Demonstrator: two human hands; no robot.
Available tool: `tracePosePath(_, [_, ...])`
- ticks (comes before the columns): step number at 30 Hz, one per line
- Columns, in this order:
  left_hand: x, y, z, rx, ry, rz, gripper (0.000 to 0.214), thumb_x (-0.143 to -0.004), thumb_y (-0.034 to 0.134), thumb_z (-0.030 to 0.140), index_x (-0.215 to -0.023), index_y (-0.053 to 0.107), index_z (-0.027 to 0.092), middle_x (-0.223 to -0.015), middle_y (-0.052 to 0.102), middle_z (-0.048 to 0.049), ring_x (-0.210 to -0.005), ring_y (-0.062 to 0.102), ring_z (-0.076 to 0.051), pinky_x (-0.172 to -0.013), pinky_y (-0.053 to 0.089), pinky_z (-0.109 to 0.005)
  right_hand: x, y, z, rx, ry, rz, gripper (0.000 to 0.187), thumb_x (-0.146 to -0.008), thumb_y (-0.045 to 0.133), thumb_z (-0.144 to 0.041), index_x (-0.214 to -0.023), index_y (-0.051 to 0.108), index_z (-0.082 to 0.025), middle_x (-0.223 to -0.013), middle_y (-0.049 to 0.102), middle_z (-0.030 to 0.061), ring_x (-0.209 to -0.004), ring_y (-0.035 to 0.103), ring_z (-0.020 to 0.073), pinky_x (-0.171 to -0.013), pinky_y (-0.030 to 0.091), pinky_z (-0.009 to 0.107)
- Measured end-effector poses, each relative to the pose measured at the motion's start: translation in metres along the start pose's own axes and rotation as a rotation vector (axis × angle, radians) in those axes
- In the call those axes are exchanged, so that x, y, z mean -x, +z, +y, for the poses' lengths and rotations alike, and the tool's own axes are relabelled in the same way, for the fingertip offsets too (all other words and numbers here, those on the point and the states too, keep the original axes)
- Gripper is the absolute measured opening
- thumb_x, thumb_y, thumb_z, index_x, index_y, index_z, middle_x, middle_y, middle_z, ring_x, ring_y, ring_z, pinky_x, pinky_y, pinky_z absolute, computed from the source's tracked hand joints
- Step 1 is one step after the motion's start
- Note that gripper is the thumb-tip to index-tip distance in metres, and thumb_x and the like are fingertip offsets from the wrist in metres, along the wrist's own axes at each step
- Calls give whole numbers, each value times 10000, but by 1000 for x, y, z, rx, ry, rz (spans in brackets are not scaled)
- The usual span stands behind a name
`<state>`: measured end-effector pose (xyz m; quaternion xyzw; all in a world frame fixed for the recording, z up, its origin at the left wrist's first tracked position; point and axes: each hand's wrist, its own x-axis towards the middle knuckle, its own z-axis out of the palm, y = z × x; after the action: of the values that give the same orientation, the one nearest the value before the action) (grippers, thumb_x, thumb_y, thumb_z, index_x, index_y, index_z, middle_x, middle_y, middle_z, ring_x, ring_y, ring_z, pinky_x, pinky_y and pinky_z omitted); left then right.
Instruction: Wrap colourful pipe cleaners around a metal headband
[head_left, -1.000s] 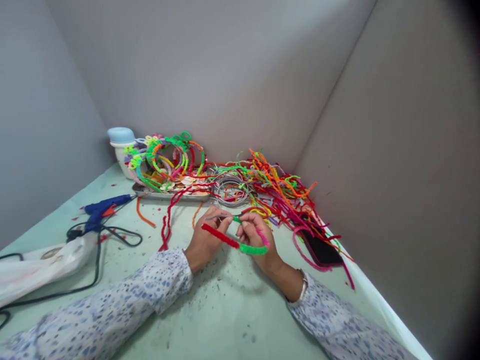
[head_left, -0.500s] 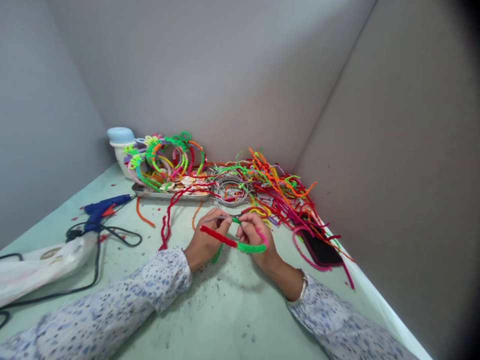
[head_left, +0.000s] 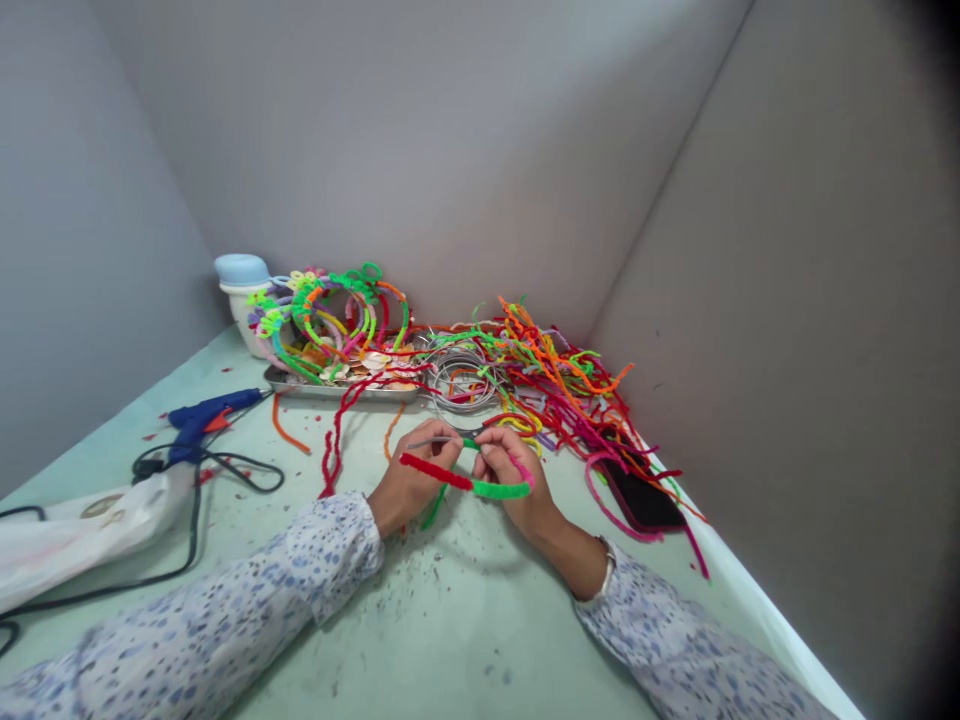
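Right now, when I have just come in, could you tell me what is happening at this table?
A person's left hand and right hand together hold a curved band above the table. Part of it is fuzzy red, green and pink; a grey stretch by the left hand is bare. Behind, colourful hoops stand at a metal tray, with a wire coil and a heap of fuzzy strands further right.

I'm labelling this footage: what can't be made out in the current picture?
In the head view:
Phone: upper end hidden under fuzzy strands.
White bag: cut off by the left edge.
Green strand: its upper part is hidden behind the left hand.
Pale pieces in the tray: any markings too small.
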<state>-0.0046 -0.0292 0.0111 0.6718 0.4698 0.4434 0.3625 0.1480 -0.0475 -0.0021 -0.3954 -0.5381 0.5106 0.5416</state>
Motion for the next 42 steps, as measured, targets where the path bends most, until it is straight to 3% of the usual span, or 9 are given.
tracePosePath(10, [-1, 1, -4, 31, 12, -21, 165, -793, 519, 312, -695, 544, 182, -597, 456, 39, -555, 412, -114, -498, 298, -219, 0, 0, 2, 37, -1, -12, 117, -833, 488, -288, -890, 544, -202, -571, 535, -53, -471, 443, 104, -442, 345, 209])
tracePosePath(16, [-3, 3, -8, 64, -74, -23, 149, -778, 522, 298, -683, 528, 183, -549, 432, 51, -514, 389, -107, -470, 268, -215, 0, -1, 3, 94, -23, -3, 106, -836, 481, -258, -884, 559, -203, -586, 543, -55, -489, 453, 100, -468, 357, 210])
tracePosePath(27, [-4, -4, -9, 54, -34, -139, 156, -761, 496, 262, -633, 512, 174, -555, 455, 43, -533, 394, -109, -493, 286, -222, -6, -3, 11, 34, 75, 0, 127, -787, 467, -238, -861, 561, -193, -518, 559, -58, -423, 474, 97, -414, 343, 193])
tracePosePath(32, [-5, -4, -11, 16, -56, -147, 199, -770, 487, 313, -632, 506, 170, -551, 440, 43, -536, 362, -109, -485, 262, -228, -5, -5, 13, 61, 50, -39, 121, -777, 478, -219, -861, 562, -194, -549, 581, -51, -441, 483, 95, -418, 337, 192])
tracePosePath(42, [-4, -5, 7, 86, -71, -172, 190, -727, 481, 264, -559, 447, 183, -554, 429, 32, -549, 348, -118, -513, 259, -248, -5, -6, 18, 73, 14, -53, 66, -798, 487, -230, -781, 540, -195, -556, 578, -45, -459, 476, 98, -442, 350, 208])
